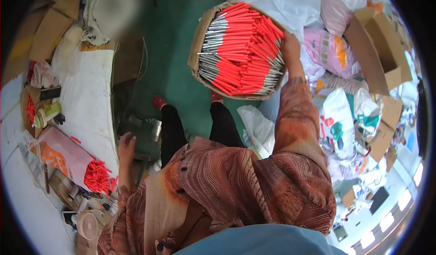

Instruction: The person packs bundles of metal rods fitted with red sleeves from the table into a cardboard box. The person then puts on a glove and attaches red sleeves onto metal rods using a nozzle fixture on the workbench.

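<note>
A cardboard box point(194, 57) full of slim metal rods with red plastic sleeves point(245, 41) is in front of me, near the top middle. My right hand point(291, 50) grips the box at its right rim; its fingertips are partly hidden by the edge and the rods. Low on the left, my left hand point(127, 147) hangs beside the white-topped table point(91, 91), fingers loosely apart and nothing in them. Near it on the left lies a pink bag point(63, 153) with a bundle of red sleeves point(97, 177) sticking out of its mouth.
Plastic bags point(334, 123) and an open cardboard carton point(379, 46) crowd the right side. A green-and-white bottle-like object point(47, 114) stands at the far left. A metal can-like piece point(156, 130) lies on the green floor point(170, 32) near my legs.
</note>
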Motion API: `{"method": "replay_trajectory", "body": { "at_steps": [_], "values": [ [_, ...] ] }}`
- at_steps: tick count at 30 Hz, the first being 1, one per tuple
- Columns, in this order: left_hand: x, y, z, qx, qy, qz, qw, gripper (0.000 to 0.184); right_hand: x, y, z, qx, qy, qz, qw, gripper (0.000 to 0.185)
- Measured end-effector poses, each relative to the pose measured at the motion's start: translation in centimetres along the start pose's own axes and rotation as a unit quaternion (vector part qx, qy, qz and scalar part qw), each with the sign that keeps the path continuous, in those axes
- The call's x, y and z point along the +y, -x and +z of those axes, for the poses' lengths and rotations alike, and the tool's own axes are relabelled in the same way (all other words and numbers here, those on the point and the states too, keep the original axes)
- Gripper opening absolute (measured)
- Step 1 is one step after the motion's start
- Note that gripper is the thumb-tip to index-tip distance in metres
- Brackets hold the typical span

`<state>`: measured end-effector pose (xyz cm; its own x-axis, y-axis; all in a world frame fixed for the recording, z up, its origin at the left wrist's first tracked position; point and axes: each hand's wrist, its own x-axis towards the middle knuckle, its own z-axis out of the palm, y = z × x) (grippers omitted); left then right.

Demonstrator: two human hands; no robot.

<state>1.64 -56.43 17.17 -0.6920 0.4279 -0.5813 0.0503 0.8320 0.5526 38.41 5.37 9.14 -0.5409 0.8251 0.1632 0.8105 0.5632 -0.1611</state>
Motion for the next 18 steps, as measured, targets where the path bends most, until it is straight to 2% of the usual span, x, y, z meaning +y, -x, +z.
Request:
{"method": "replay_trajectory", "body": {
  "at_steps": [4, 5, 6, 7, 8, 9, 11, 12, 13, 14, 16, 17, 18],
  "values": [
    [-3.6, 4.7, 2.2, 0.024, 0.017, -0.039, 0.999, 0.041, 4.4, -0.2, 6.5, -0.024, -0.080, -0.119, 0.989, 0.030],
    [-4.6, 6.6, 3.1, 0.025, 0.025, -0.044, 0.998, 0.040, 5.5, -0.5, 7.1, -0.084, -0.113, -0.135, 0.981, 0.042],
    [-4.4, 8.0, 3.4, 0.023, 0.001, -0.035, 0.999, 0.040, 6.5, -0.8, 8.2, -0.145, -0.129, -0.123, 0.973, 0.045],
    [-6.9, 9.1, 4.5, 0.034, 0.011, -0.061, 0.998, 0.039, 6.7, -0.8, 8.3, -0.161, -0.159, -0.133, 0.965, 0.047],
    [-6.7, 10.6, 5.3, 0.052, -0.033, -0.038, 0.997, 0.040, 4.7, -0.7, 5.6, -0.176, -0.184, -0.127, 0.959, 0.053],
    [-5.0, 12.4, 6.0, 0.067, -0.043, -0.092, 0.993, 0.040, 2.9, -1.5, 3.6, -0.248, -0.237, -0.119, 0.932, 0.052],
    [-4.1, 16.2, 8.3, 0.087, -0.032, -0.140, 0.986, 0.036, 4.1, -2.8, 4.4, -0.322, -0.179, -0.108, 0.923, 0.050],
    [-5.1, 18.5, 10.2, 0.073, 0.020, -0.149, 0.986, 0.036, 2.1, -3.1, 2.1, -0.347, -0.126, -0.159, 0.916, 0.052],
    [-6.4, 20.4, 12.1, 0.062, 0.070, -0.143, 0.985, 0.036, 1.5, -3.1, 1.6, -0.331, -0.001, -0.202, 0.922, 0.057],
    [-8.0, 22.1, 14.3, 0.082, 0.101, -0.170, 0.977, 0.036, -1.8, -2.5, 0.0, -0.342, 0.005, -0.196, 0.919, 0.054],
    [-11.2, 25.4, 19.2, -0.068, 0.098, -0.150, 0.981, 0.038, -6.5, -1.8, -1.5, -0.364, 0.018, -0.184, 0.913, 0.049],
    [-13.0, 26.9, 21.9, -0.057, 0.122, -0.161, 0.978, 0.038, -12.2, 0.4, -4.7, -0.394, -0.029, -0.213, 0.893, 0.046],
    [-13.8, 28.2, 23.7, -0.088, 0.094, -0.146, 0.981, 0.036, -13.5, 1.6, -3.4, -0.432, -0.089, -0.227, 0.868, 0.045]
  ]
}}
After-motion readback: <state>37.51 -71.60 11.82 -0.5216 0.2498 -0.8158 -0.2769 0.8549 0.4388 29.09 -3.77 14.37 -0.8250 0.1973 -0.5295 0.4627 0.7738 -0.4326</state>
